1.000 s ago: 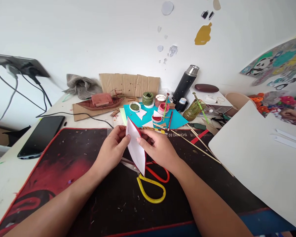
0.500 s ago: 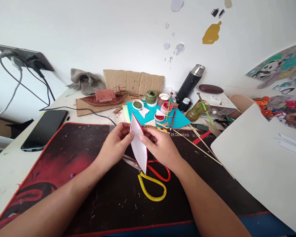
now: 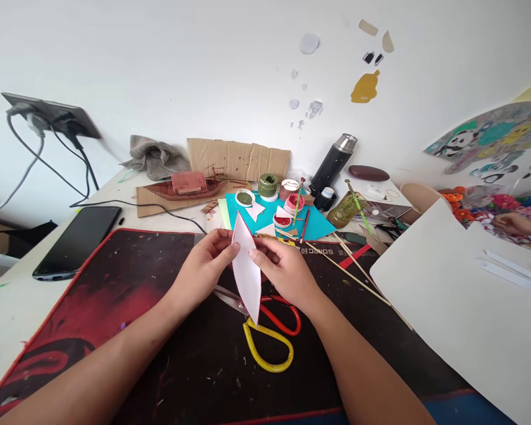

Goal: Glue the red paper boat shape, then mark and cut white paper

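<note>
Both my hands hold one folded piece of paper [image 3: 248,274], white on the side facing me with a red edge, standing upright above a black and red desk mat [image 3: 115,295]. My left hand [image 3: 206,268] pinches its left side with closed fingers. My right hand [image 3: 283,268] pinches the right side near the top. Under the paper lie scissors [image 3: 269,339] with one yellow and one red handle loop, partly hidden by my hands.
A black phone [image 3: 77,239] lies left of the mat. Behind are a brown model boat [image 3: 183,186], cardboard [image 3: 239,158], paint pots [image 3: 268,186] on teal paper, a black flask [image 3: 334,162] and thin wooden sticks [image 3: 358,271]. A large white sheet [image 3: 460,295] covers the right side.
The paper has turned slightly and stands a little more edge-on between my hands. The view shifted; my hands stay in the same grip.
</note>
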Tool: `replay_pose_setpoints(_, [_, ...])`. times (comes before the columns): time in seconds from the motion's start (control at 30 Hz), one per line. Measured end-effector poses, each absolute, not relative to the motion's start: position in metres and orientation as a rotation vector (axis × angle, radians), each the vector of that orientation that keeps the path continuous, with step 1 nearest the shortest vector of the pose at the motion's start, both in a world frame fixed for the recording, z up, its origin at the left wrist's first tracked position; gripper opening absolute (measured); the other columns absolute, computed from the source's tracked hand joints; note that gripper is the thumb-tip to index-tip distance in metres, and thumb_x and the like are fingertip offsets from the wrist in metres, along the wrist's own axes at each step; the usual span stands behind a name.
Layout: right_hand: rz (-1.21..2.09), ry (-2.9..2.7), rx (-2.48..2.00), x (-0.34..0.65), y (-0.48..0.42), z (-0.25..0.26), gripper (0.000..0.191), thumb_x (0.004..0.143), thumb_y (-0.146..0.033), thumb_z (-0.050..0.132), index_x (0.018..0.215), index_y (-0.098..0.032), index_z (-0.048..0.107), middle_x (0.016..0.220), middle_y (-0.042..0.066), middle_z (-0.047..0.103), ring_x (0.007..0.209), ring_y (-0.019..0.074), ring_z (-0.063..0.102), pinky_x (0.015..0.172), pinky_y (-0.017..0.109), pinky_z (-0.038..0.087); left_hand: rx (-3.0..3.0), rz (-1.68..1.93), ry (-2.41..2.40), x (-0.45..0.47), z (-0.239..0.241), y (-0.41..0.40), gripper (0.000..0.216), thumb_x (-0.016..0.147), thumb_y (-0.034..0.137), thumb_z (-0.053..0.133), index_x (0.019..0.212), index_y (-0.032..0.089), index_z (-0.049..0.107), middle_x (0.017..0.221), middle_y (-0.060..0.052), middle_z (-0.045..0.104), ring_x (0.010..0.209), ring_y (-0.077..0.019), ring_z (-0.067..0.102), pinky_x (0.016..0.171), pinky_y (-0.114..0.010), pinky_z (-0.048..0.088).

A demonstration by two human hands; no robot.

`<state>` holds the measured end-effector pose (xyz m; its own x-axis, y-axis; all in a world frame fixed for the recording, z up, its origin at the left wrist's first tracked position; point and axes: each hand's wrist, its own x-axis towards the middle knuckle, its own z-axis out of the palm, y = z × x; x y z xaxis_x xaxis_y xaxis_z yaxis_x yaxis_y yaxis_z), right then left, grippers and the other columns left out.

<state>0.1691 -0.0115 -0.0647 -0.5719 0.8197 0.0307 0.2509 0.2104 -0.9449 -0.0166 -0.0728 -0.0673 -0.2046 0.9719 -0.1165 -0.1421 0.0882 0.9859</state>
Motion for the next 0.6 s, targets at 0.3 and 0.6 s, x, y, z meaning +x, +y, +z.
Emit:
replay_pose_setpoints(0.3, [1.487,-1.866,-1.000,0.1694,-0.0107,-0.0587,0.046,0.099,-0.062,0.072,0.121,-0.023,0.082,0.089,0.005,0.072,0.073,0.0204,0.064,0.060,0.031,0.053,0.921,1.378,1.289,-0.0165,-0.0672,-0.0719,0.053,0.074,0.066,0.088,0.101,0.024,0.070,0.107,-0.007,0.083,0.102,-0.0323,0.076,0.092,-0.043,0.060])
replay_pose_setpoints(0.6, [1.574,-1.787,-0.987,0.1690,-0.0104,-0.0585,0.045,0.097,-0.060,0.074,0.120,-0.022,0.081,0.092,0.006,0.072,0.072,0.0198,0.066,0.052,0.028,0.052,0.875,1.401,1.256,-0.0161,-0.0689,-0.0718,0.055,0.074,0.066,0.090,0.100,0.022,0.072,0.106,-0.008,0.081,0.099,-0.0309,0.075,0.088,-0.041,0.060])
